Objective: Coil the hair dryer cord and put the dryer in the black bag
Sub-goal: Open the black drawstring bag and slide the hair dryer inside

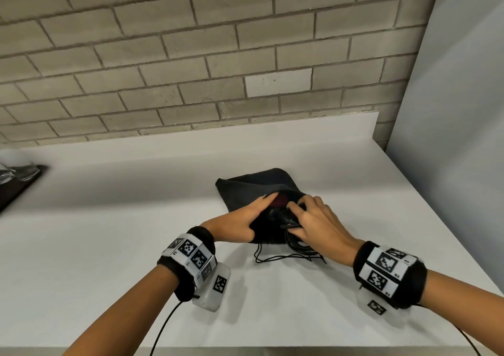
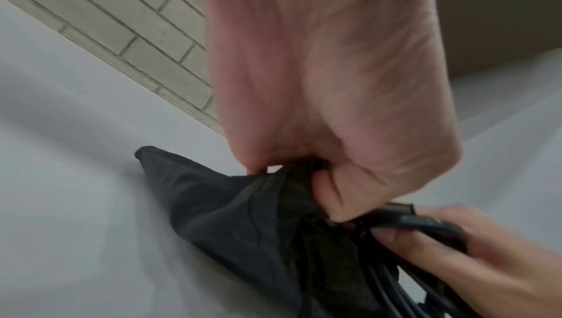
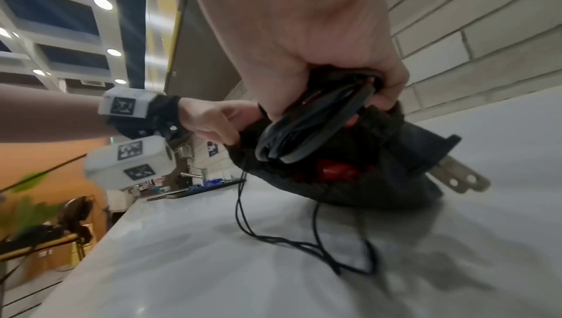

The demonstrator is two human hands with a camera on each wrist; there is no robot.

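A black drawstring bag [image 1: 253, 186] lies on the white counter [image 1: 122, 232] with its mouth toward me. My left hand [image 1: 245, 215] pinches the bag's rim [image 2: 292, 179] and holds the mouth apart. My right hand [image 1: 309, 217] grips the coiled black cord [image 3: 307, 128] at the mouth, partly inside. Just past the coil the plug [image 3: 453, 174] sticks out with its metal prongs showing. The red hair dryer [image 3: 334, 171] shows inside the bag, mostly hidden by the fabric. The bag's thin drawstrings [image 1: 286, 257] trail on the counter toward me.
A brick wall [image 1: 191, 55] stands behind the counter's low white back ledge. A pale wall panel [image 1: 450, 110] closes off the right side. A dark tray [image 1: 16, 186] with a shiny object sits at the far left. The counter's front edge runs just below my wrists.
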